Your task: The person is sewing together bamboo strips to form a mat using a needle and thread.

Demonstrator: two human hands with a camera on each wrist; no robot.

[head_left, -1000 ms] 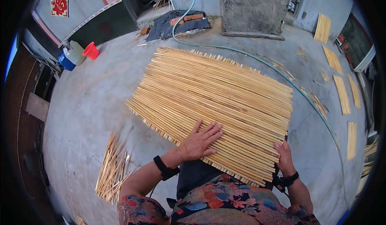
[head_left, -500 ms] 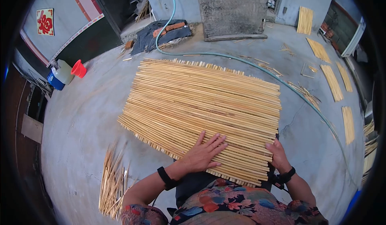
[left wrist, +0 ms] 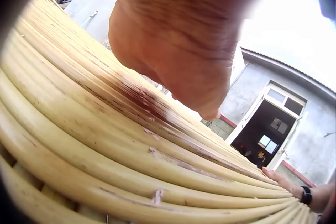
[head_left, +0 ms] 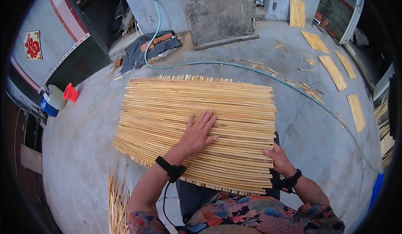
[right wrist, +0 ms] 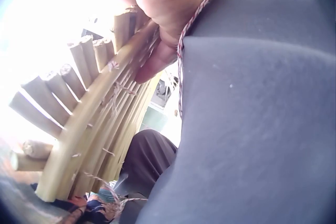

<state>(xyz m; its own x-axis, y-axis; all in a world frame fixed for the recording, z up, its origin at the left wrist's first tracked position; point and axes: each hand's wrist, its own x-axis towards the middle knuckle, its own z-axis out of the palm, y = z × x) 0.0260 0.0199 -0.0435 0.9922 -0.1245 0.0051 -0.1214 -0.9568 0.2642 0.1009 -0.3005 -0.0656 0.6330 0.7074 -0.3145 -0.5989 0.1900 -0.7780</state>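
A wide mat of pale yellow reed stalks (head_left: 167, 104), bound with string, lies over the person's lap. Stub ends of a crosswise layer poke out along its far and near edges. Flat on its upper face rests the left hand (head_left: 197, 133), fingers straight, a little right of the middle. The right hand (head_left: 279, 159) grips the mat's right end, thumb on top and the other fingers underneath. In the right wrist view, fingers (right wrist: 157, 64) curl behind the stalks, near knotted twine (right wrist: 123, 90) and a red-and-white cord (right wrist: 181, 66).
Loose reeds (head_left: 118, 204) lie on the concrete floor at lower left. A green hose (head_left: 234, 63) curves behind the mat, with reed scraps (head_left: 307, 91) beside it. Several small reed panels (head_left: 333, 73) lie at right. A red bucket (head_left: 70, 92) and plastic jug (head_left: 55, 97) stand at left.
The left hand has slid away from the body, toward the mat's middle. The right hand keeps its grip at the right end. The head view has turned, and the mat sits more level in it.
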